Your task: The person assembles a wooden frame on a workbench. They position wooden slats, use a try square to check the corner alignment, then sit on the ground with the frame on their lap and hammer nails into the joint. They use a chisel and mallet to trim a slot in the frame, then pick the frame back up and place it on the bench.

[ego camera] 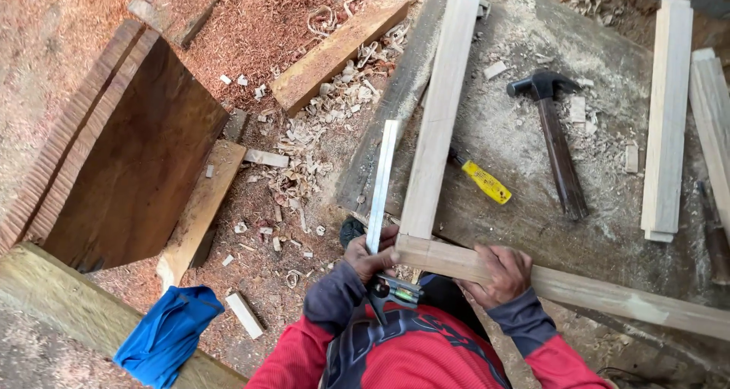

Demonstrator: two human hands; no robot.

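- The left hand (370,257) grips a metal square (381,185), laid beside the long stick (439,115).
- The right hand (498,273) grips the cross stick (578,288) on the surface (502,130).
- A hammer (557,142) lies near.

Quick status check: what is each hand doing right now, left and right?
Left hand: closed around the metal square, held against the upright wooden rail.
Right hand: gripping the crosswise wooden rail at the corner joint.
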